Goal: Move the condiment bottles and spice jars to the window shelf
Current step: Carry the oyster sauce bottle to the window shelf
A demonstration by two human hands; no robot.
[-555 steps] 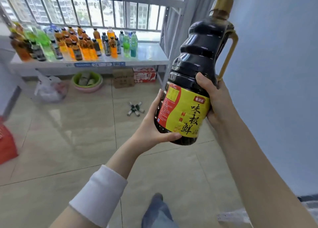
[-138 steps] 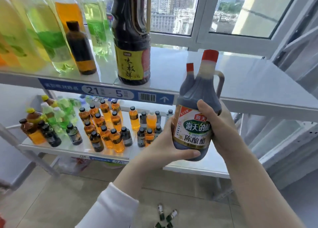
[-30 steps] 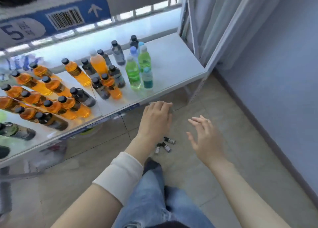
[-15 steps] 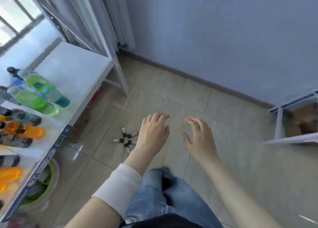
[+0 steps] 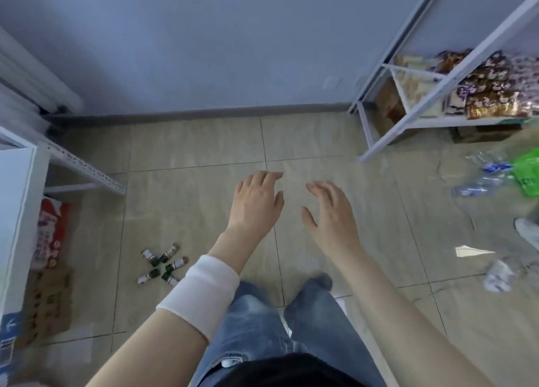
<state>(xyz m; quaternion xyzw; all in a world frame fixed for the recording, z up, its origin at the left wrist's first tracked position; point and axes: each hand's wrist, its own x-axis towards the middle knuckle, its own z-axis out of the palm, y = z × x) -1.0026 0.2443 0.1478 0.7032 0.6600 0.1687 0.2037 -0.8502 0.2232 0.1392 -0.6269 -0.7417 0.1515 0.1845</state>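
Observation:
Both my hands hang empty in front of me over the tiled floor. My left hand has relaxed fingers and a white sleeve cuff on its forearm. My right hand is beside it, fingers spread and loose. Several small spice jars with dark caps lie in a cluster on the floor, to the lower left of my left hand. The corner of the white window shelf shows at the left edge. No large condiment bottle is in view.
A white metal rack with snack packets stands at the right against the blue wall. Crumpled plastic wrap and a green bag lie on the floor at right. A red carton and cardboard sit under the window shelf. My jeans fill the bottom.
My view has swung right, away from the window shelf toward the wall and the snack rack. Both hands stay empty and open. The spice jars now lie farther to the lower left.

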